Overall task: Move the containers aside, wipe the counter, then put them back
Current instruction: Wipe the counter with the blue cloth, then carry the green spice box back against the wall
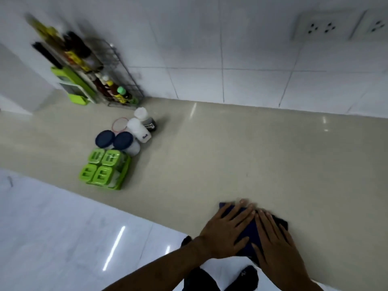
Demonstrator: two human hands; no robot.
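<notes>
A dark blue cloth (249,234) lies on the beige counter (231,156) near its front edge. My left hand (225,232) and my right hand (277,242) both press flat on it, fingers spread. To the left stand the containers in a cluster: a green four-lidded spice box (105,170), two jars with dark blue lids (117,140), a white salt shaker (138,130), and a second white-capped shaker (144,117) behind it. The cluster is well apart from my hands.
A wire rack (117,80) with sauce bottles and a green item (75,85) stand in the back left corner against the tiled wall. A red rubber band (119,124) lies beside the shakers. Wall sockets (327,27) sit at upper right. The shiny floor (63,238) lies below the counter edge.
</notes>
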